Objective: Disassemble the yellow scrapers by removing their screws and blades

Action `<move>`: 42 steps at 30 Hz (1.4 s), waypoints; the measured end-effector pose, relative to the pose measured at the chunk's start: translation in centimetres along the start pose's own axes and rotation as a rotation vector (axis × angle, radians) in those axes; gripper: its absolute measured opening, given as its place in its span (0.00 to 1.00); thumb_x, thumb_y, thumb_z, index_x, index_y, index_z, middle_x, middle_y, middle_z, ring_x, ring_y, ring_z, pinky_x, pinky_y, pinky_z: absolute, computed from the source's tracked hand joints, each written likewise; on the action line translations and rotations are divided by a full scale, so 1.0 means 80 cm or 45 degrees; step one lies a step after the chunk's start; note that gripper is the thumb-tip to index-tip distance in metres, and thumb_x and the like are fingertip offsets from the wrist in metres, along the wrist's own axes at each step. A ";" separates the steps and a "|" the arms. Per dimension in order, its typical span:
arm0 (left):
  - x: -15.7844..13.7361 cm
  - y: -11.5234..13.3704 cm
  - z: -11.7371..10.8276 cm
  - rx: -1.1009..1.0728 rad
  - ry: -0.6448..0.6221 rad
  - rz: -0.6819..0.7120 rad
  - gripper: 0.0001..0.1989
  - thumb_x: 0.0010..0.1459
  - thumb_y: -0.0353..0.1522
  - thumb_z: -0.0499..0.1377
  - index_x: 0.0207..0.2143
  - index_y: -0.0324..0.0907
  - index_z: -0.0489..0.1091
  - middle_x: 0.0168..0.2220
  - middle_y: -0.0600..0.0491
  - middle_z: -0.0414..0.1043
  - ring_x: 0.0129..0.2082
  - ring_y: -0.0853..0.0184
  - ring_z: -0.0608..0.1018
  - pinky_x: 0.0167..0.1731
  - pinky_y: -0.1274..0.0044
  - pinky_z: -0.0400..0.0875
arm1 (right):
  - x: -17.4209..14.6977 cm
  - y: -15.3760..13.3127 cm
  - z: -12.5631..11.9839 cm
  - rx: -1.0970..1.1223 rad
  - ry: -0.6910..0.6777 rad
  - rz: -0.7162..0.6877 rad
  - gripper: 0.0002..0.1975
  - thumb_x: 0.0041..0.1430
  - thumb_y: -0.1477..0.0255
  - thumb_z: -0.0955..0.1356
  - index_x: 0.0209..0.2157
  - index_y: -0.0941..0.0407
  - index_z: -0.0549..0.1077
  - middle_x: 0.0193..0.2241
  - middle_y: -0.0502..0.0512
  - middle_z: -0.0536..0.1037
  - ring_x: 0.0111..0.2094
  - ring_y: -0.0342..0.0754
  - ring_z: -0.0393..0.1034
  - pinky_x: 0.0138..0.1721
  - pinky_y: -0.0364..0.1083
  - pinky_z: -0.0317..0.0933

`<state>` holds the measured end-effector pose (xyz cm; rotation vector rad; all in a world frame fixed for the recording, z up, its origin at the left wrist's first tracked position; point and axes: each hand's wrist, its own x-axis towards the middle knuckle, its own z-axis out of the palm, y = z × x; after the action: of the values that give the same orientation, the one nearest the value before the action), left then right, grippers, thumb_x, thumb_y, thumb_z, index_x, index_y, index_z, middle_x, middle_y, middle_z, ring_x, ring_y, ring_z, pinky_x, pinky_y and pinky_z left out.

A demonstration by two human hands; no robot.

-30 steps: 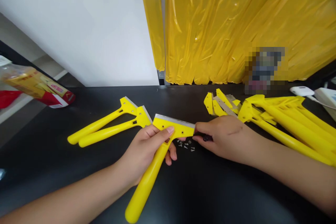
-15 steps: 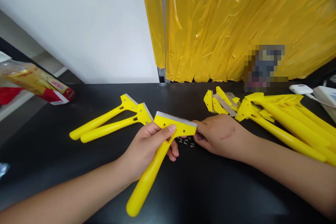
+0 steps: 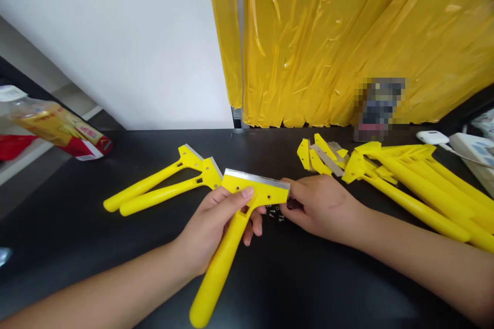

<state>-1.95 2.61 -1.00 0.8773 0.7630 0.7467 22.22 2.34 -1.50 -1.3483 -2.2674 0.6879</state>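
Note:
My left hand (image 3: 216, 216) is closed round the neck of a yellow scraper (image 3: 216, 272), thumb pressed on its head. A metal blade runs along the head's top edge, and two screw holes show in the yellow face. My right hand (image 3: 320, 208) is closed at the right end of that head. A bit of something dark shows between its fingers, too hidden to name. Small screws (image 3: 273, 213) lie on the black table between my hands. Left of them rest two more scrapers (image 3: 154, 200), their blades pointing up and right.
Yellow plates and metal blades (image 3: 322, 157) lie loose behind my right hand. Several yellow scraper handles (image 3: 420, 185) are piled at the right. A bottle (image 3: 65, 128) lies at the far left; a white charger with a cable (image 3: 432, 137) sits at the right back. Yellow plastic sheeting (image 3: 309, 41) hangs behind.
The view has tilted slightly. The scraper in my left hand has turned a little, its blade edge facing me more. My right hand stays closed at the head's right end.

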 end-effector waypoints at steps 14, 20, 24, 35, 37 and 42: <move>-0.011 -0.007 0.002 -0.221 -0.135 -0.096 0.19 0.69 0.45 0.66 0.34 0.38 0.80 0.22 0.48 0.80 0.18 0.70 0.79 0.20 0.84 0.75 | -0.005 -0.035 0.000 1.352 -0.080 0.402 0.24 0.59 0.49 0.77 0.33 0.56 0.74 0.17 0.39 0.59 0.18 0.36 0.45 0.20 0.41 0.42; -0.009 -0.005 0.003 -0.211 -0.103 -0.096 0.19 0.68 0.45 0.67 0.33 0.38 0.81 0.23 0.47 0.80 0.20 0.69 0.80 0.21 0.83 0.77 | -0.003 -0.035 0.001 1.457 -0.118 0.468 0.24 0.57 0.49 0.78 0.33 0.55 0.72 0.16 0.37 0.58 0.17 0.36 0.43 0.19 0.41 0.41; -0.007 -0.004 0.002 -0.171 -0.063 -0.075 0.20 0.70 0.44 0.65 0.31 0.38 0.80 0.21 0.48 0.79 0.19 0.69 0.79 0.20 0.84 0.74 | -0.001 -0.034 -0.008 1.365 -0.109 0.481 0.21 0.59 0.53 0.77 0.35 0.56 0.75 0.18 0.39 0.59 0.19 0.38 0.47 0.21 0.41 0.44; -0.003 0.000 -0.002 -0.080 -0.015 -0.049 0.23 0.74 0.44 0.59 0.30 0.39 0.78 0.15 0.54 0.72 0.13 0.74 0.70 0.15 0.86 0.63 | -0.028 -0.028 0.029 -0.323 -0.203 -0.340 0.10 0.73 0.73 0.66 0.47 0.52 0.80 0.38 0.48 0.86 0.33 0.48 0.81 0.32 0.48 0.61; -0.003 -0.001 -0.002 -0.077 -0.015 -0.050 0.23 0.73 0.44 0.59 0.30 0.39 0.78 0.16 0.54 0.72 0.13 0.74 0.71 0.15 0.85 0.63 | -0.027 -0.025 0.036 -0.382 -0.202 -0.391 0.09 0.70 0.74 0.67 0.46 0.52 0.80 0.37 0.49 0.86 0.30 0.50 0.80 0.28 0.49 0.57; -0.002 0.000 -0.002 -0.068 -0.004 -0.053 0.22 0.73 0.44 0.61 0.29 0.40 0.78 0.17 0.54 0.72 0.14 0.73 0.72 0.15 0.85 0.64 | -0.027 -0.024 0.039 -0.525 -0.148 -0.574 0.15 0.66 0.78 0.68 0.52 0.59 0.79 0.32 0.55 0.83 0.27 0.53 0.75 0.25 0.51 0.48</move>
<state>-2.18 2.52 -1.00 0.8121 0.7535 0.7259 20.08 -1.03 -3.05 -0.9065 -2.7806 0.1525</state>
